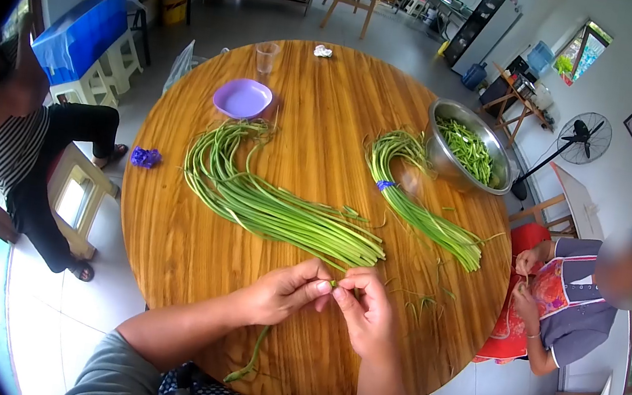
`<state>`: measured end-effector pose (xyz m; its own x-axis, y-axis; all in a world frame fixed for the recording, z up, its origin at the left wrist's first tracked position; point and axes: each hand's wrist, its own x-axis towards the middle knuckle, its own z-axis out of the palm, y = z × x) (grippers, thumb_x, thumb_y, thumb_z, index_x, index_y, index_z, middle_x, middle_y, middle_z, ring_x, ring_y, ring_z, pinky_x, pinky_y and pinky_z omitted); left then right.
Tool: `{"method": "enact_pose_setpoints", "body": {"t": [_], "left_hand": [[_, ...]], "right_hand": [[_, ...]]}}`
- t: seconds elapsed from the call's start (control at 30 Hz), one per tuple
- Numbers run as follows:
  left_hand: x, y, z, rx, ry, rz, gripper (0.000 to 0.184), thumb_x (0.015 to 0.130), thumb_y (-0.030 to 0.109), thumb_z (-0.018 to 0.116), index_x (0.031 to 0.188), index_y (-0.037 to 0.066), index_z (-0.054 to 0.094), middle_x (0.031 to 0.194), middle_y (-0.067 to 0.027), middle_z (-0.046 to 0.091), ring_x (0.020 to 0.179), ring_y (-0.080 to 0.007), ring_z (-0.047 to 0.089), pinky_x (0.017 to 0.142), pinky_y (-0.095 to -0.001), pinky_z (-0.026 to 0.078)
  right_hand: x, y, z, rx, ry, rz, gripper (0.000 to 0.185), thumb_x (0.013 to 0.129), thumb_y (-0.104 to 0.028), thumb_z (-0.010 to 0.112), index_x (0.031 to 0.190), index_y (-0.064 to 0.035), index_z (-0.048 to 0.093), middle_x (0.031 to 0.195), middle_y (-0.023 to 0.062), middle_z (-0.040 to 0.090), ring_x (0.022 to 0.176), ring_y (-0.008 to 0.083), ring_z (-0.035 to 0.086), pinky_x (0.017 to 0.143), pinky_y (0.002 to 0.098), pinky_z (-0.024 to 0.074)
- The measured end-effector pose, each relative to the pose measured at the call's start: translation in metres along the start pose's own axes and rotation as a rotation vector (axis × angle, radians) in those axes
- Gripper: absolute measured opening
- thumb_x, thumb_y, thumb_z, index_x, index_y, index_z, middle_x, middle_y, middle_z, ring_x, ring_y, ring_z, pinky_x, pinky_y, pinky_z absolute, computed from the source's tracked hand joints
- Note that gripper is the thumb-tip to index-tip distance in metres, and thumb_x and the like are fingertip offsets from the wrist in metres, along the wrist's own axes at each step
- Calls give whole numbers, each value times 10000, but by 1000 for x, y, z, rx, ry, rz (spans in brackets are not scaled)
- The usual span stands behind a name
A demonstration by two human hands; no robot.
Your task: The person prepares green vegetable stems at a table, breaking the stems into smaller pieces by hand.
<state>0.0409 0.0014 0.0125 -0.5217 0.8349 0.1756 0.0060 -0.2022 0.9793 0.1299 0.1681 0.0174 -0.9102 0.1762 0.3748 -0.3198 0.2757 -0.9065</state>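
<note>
The left hand (pixel 290 292) and the right hand (pixel 364 315) meet near the counter's near edge, thumb and fingertips of each pinched on a slender green plant stalk (pixel 334 284). Gripping from both sides at one small spot seems meant to keep the stalk steady under fine finger pressure. A green length hangs at 7 o'clock below the left wrist, probably the same stalk's far end; the hand hides the join.

From 11 to 12 o'clock lies a thick sheaf of long green stems (pixel 289 214), its straight ends gathered close to the fingers, presumably for easy reach, its thin ends curling away. At 1 o'clock a smaller green bundle (pixel 430 224) is cinched by a blue band (pixel 385 185), which likely keeps it tidy. Beyond it, a round silvery metal bowl (pixel 447 166) contains short green pieces (pixel 466 146), its high wall apparently suited to loose bits. A shallow purple plastic dish (pixel 242 99) sits at 11 o'clock on the round brown wooden counter (pixel 348 92), out of the hands' way.
</note>
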Motion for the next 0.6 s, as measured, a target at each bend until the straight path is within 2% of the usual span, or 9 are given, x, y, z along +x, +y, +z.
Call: {"method": "enact_pose_setpoints", "body": {"t": [0.13, 0.2, 0.23, 0.3, 0.37, 0.43, 0.53, 0.57, 0.6], "left_hand": [[5, -13, 0, -8, 175, 44, 156, 1030, 182, 449, 981, 46, 507, 825, -27, 533, 761, -108, 506, 723, -257, 439], [12, -16, -9, -309, 365, 182, 179, 1040, 221, 421, 991, 68, 501, 834, -30, 533, 732, -121, 507, 676, -260, 441], [13, -12, -15, -300, 379, 189, 179, 1040, 221, 421, 991, 68, 501, 834, -30, 533, 732, -121, 507, 676, -260, 441], [16, -2, -27, -546, 527, 28, 195, 1048, 274, 384, 984, 117, 480, 828, -27, 528, 665, -127, 472, 615, -254, 408], [16, -11, -38, -598, 531, 49, 193, 1049, 290, 380, 1002, 138, 488, 809, -24, 510, 621, -120, 418, 577, -251, 366], [15, -18, -44, -627, 485, 88, 192, 1048, 262, 382, 1039, 123, 514, 820, -22, 507, 640, -115, 404, 598, -261, 360], [15, -21, -40, -666, 468, 37, 196, 1048, 223, 386, 1074, 101, 538, 844, -12, 513, 707, -105, 430, 649, -241, 367], [17, -20, -36, -682, 465, 46, 196, 1048, 223, 386, 1074, 101, 538, 844, -12, 513, 707, -105, 430, 649, -241, 367], [17, -16, -33, -662, 451, 22, 202, 1047, 210, 383, 1089, 94, 543, 852, -9, 515, 714, -103, 421, 659, -240, 362]], "right_hand": [[1, -10, 5, -119, -83, -41, 93, 900, -19, 631, 948, -25, 552, 942, 57, 536, 832, 135, 521, 717, 257, 449], [0, -14, 5, -92, -165, 4, 103, 895, -4, 627, 954, -22, 544, 944, 63, 524, 829, 133, 514, 715, 257, 445], [-1, -19, 4, -84, -177, -6, 103, 895, -4, 627, 954, -22, 544, 944, 63, 524, 829, 133, 514, 715, 257, 445], [-2, -30, -6, 235, -221, 8, 128, 883, 8, 635, 961, -27, 540, 987, 73, 526, 804, 132, 502, 692, 248, 434], [-12, -40, -25, 484, -98, 1, 176, 868, 46, 627, 1010, -41, 571, 1071, 88, 530, 807, 127, 487, 651, 247, 418], [-22, -62, -49, 611, 103, -92, 208, 845, 40, 628, 1027, -40, 570, 1051, 111, 516, 752, 125, 463, 638, 265, 432], [-60, -85, -106, 350, 394, -175, 211, 803, 92, 570, 948, -54, 521, 936, 55, 476, 683, 91, 407, 542, 187, 352], [-80, -93, -127, 189, 474, -118, 199, 818, 83, 562, 950, -62, 530, 929, 50, 498, 709, 82, 432, 550, 194, 364], [-93, -105, -134, 17, 637, -76, 82, 864, 30, 552, 910, -35, 536, 879, 53, 517, 714, 116, 467, 567, 239, 396]]}}
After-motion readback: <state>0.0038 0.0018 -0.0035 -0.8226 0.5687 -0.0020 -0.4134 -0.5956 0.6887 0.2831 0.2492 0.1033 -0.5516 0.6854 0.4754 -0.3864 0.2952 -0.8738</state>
